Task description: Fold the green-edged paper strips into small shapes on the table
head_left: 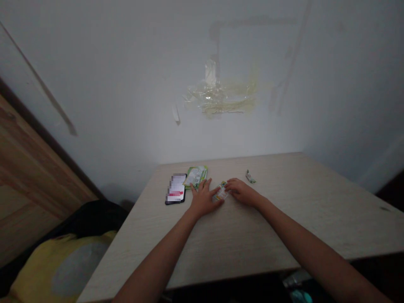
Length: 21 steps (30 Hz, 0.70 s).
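A small flat packet (221, 192), whitish with green and orange print, lies on the table between my hands. My left hand (203, 200) is spread flat beside it, the thumb side at the packet's left edge and the other fingertips reaching the green packets (196, 176). At the packet's right end, my right hand (240, 191) has its fingers bent and closed on the edge; its thumb is mostly hidden. Print on the small packet is too small to read.
A phone (176, 189) with a lit, partly blurred screen lies left of the green packets. A crumpled wrapper strip (250, 176) sits farther back on the right. The pale wooden table (299, 219) meets a wall with tape remnants (221, 94). A yellow cushion-like thing (41, 265) is at lower left.
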Each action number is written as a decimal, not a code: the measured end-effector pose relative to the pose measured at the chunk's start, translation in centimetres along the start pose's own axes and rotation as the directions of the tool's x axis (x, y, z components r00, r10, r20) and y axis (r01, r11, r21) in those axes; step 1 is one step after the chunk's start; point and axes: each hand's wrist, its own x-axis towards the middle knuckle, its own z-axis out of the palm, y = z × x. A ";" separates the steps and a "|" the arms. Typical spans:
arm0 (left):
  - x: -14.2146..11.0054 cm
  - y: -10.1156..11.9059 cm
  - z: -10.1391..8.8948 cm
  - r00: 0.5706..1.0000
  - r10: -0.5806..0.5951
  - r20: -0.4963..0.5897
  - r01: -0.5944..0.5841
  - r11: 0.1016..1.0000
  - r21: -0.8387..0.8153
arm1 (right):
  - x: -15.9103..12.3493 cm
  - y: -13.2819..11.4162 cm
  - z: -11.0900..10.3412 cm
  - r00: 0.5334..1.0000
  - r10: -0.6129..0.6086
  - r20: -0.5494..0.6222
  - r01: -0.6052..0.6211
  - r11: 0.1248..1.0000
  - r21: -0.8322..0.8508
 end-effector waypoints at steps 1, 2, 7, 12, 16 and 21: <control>0.0 0.0 0.0 1.000 0.006 0.003 -0.006 1.000 -0.010 | 0.0 0.0 0.0 1.000 -0.010 -0.002 0.010 1.000 -0.011; 0.0 0.0 -0.1 1.000 0.012 0.002 -0.012 1.000 -0.022 | 0.0 -0.1 -0.1 1.000 -0.015 -0.003 0.015 1.000 -0.018; 0.0 0.0 -0.5 1.000 0.016 -0.022 -0.018 0.996 -0.087 | 0.0 -0.5 0.0 1.000 0.003 0.023 -0.003 1.000 0.000; 0.1 0.0 -0.8 0.995 0.066 -0.070 -0.073 0.991 -0.113 | 0.0 -0.7 0.0 0.999 0.033 0.035 -0.033 0.999 0.013; 0.0 0.1 -0.7 0.990 0.086 -0.107 -0.099 0.988 -0.117 | 0.1 -0.6 -0.1 0.999 0.028 0.037 -0.029 0.999 0.032; 0.1 0.2 -0.6 0.989 0.070 -0.130 -0.085 0.990 -0.115 | 0.0 -0.3 -0.1 0.999 0.030 0.029 -0.033 0.995 0.096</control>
